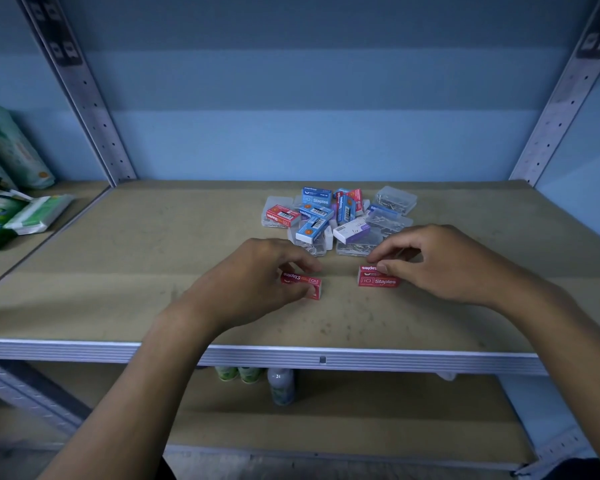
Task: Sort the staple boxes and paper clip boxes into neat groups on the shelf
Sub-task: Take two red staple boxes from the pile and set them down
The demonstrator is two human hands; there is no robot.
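Both forearms reaching in over shelf front edge. Left hand palm down, fingers curled, pinching a red staple box lying flat. Right hand mirrored, fingertips narrow on second red staple box, also flat. Boxes apart, just in front of mixed pile mid-shelf.

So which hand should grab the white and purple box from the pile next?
Probably the right hand: the white and purple box lies just beyond its fingers. But it holds a red box, which it must set down first. The left hand is farther.
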